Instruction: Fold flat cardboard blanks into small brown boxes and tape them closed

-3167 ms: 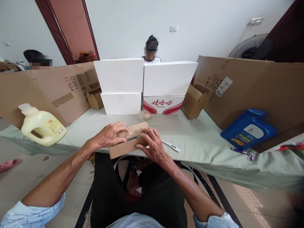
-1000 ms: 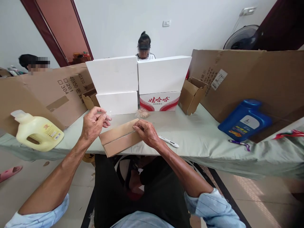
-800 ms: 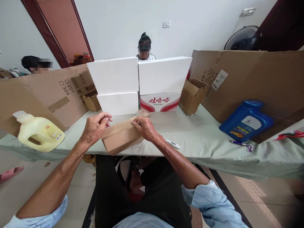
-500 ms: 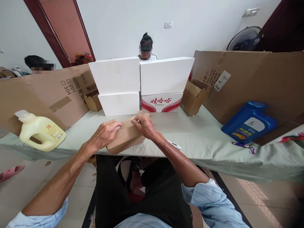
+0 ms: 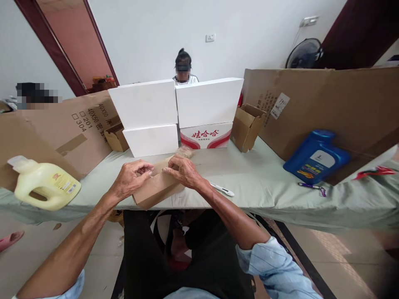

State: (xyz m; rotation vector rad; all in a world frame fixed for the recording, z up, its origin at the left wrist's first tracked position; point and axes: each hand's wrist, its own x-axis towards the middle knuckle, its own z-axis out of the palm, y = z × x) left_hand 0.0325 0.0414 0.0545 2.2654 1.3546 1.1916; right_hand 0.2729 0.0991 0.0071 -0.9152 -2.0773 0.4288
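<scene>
A small brown cardboard box (image 5: 160,189) lies tilted across the table's front edge, with a seam along its top. Over its left end is my left hand (image 5: 132,178), fingers curled in a pinch; a small shiny bit shows at the fingertips, too small to name. My right hand (image 5: 184,171) rests on the box's right part, thumb and fingers pressed together near the seam; what they hold is hidden. Crumpled clear plastic (image 5: 186,152) sits just beyond the right hand. A white utility knife (image 5: 222,189) lies beside my right forearm.
White boxes (image 5: 145,106) stand stacked ahead, one with red print (image 5: 205,136). Small open cartons (image 5: 247,126) flank them. Large cardboard sheets (image 5: 324,104) wall both sides. A yellow jug (image 5: 46,185), blue bottle (image 5: 316,158) and purple pen (image 5: 311,187) lie on the cloth. A person (image 5: 183,68) sits opposite.
The view has shifted slightly to the right. My left fingers have turned inward over the box, and my right hand has drawn slightly back along its top.
</scene>
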